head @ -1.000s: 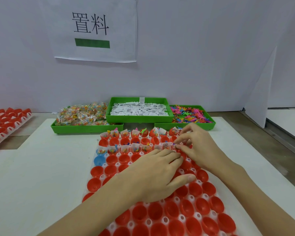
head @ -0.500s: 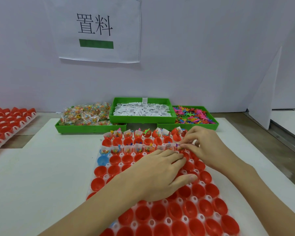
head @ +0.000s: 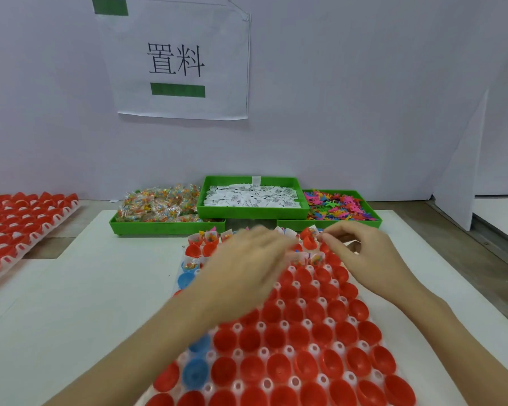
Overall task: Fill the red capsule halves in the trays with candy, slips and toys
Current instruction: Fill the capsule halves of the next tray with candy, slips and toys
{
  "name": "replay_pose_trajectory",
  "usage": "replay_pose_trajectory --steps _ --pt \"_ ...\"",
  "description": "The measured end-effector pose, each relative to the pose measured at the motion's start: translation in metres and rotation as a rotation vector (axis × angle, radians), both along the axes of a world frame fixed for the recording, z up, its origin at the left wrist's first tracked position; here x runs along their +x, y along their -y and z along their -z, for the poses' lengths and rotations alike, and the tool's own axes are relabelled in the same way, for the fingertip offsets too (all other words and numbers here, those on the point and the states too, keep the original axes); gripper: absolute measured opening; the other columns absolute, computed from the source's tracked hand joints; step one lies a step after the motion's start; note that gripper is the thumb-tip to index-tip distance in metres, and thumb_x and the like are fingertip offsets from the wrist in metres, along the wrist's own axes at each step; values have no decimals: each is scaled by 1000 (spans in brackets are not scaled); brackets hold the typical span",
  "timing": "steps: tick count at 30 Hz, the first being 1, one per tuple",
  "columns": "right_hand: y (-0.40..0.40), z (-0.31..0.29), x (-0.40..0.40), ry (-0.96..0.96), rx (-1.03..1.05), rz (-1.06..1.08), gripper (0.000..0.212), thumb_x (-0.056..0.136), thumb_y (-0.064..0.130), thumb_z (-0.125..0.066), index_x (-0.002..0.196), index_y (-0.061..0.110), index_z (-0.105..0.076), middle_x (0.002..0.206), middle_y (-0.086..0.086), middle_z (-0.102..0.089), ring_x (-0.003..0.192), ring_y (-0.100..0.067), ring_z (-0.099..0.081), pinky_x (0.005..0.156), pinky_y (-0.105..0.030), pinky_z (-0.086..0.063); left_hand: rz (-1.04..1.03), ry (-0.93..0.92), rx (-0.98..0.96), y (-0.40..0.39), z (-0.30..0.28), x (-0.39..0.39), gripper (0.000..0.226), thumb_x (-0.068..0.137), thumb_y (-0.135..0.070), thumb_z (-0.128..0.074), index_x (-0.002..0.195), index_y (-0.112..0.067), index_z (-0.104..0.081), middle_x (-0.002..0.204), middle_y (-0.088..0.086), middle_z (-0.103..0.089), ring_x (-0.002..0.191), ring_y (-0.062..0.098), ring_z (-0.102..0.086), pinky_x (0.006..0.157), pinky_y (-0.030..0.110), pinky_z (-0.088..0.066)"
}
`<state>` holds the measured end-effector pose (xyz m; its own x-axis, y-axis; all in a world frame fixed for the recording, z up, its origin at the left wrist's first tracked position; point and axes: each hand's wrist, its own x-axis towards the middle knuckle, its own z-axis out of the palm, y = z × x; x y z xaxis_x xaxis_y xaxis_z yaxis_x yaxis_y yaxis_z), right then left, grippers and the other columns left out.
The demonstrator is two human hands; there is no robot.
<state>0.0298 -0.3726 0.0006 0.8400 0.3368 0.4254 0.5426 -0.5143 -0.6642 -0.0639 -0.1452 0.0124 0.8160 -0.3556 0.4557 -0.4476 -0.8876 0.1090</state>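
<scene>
Both hands are working over the far end of the capsule tray (head: 361,373). The left hand (head: 247,268) is hovering blurred above the second row, fingers stretched forward and relaxed, holding nothing visible. The right hand (head: 355,253) is pinching something too small to make out between thumb and forefinger beside a tilted red capsule half (head: 309,241) in the back row. Filled halves are sitting in the two farthest rows; the nearer red capsule halves (head: 305,335) are lying open. Just beyond the tray's far edge, three green bins are standing close together: candy (head: 159,202), paper slips (head: 251,196) and plastic toys (head: 336,205). White board (head: 79,288) is lying bare to the left, with a second tray (head: 15,224) at the table's left edge. Since half a second ago the left hand is lifting off the tray and moving forward, and the right hand's pinch is shifting toward the back row.
</scene>
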Motion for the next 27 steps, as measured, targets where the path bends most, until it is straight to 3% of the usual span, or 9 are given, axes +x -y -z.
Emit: replay_pose_trajectory --steps 2,5,8,10,12,16,20,24,27 --pt "-4 -3 -6 -4 22 -40 12 97 23 -67 89 28 -75 87 17 -73 85 -2 -67 71 -12 -50 -204 86 -126 -33 -3 15 30 104 -12 -53 131 -14 -64 126 1 -68 116 20 -60 100 39 -49" --pt "-14 -5 -16 0 21 -111 14 97 21 -66 91 27 -76 87 16 -73 85 -5 -68 72 -14 -50 -537 73 -238 -91 -5 41 33 95 7 -55 125 -5 -63 123 13 -66 113 29 -60 95 41 -51" --pt "-22 -4 -25 22 -3 -159 13 97 20 -66 91 25 -76 86 15 -73 86 -7 -68 75 -17 -51 -732 -125 -105 -144 -3 65 33 100 -4 -54 133 -2 -56 131 20 -61 121 36 -54 100 44 -45" --pt "-23 -3 -28 6 -1 -186 15 97 18 -65 91 27 -76 86 15 -73 87 -6 -68 76 -16 -51 -725 -326 72 -163 -4 71 37 107 -21 -49 142 -9 -53 141 17 -57 128 36 -53 104 46 -45" --pt "-23 -3 -28 2 -8 -196 17 98 18 -65 91 29 -76 87 17 -73 88 -5 -68 77 -15 -51 -676 -387 186 -171 -4 74 32 108 -27 -47 135 -14 -59 136 13 -62 123 34 -59 99 45 -50" --pt "-22 -2 -28 1 -19 -195 20 99 19 -64 91 32 -76 86 18 -73 87 -4 -68 75 -14 -51 -692 -224 243 -169 -6 78 11 99 -24 -66 106 -16 -69 112 8 -72 102 29 -66 82 42 -56" --pt "-20 -3 -27 9 -16 -199 21 99 18 -63 89 33 -75 84 18 -72 86 -5 -69 74 -12 -50 -703 -48 344 -166 -1 76 10 98 -19 -66 100 -19 -75 110 -2 -72 103 24 -65 87 35 -48" --pt "-17 -5 -27 0 5 -191 22 99 18 -62 88 33 -74 82 18 -73 82 -5 -70 72 -16 -52 -681 209 91 -160 -3 57 9 95 -8 -67 90 -6 -74 90 11 -75 87 37 -64 72 42 -45" --pt "-16 -7 -26 -20 17 -191 22 100 18 -62 88 32 -74 81 16 -74 81 -6 -71 74 -20 -55 -599 268 41 -152 0 32 6 95 -10 -68 90 -8 -69 77 8 -72 76 35 -63 58 39 -46"
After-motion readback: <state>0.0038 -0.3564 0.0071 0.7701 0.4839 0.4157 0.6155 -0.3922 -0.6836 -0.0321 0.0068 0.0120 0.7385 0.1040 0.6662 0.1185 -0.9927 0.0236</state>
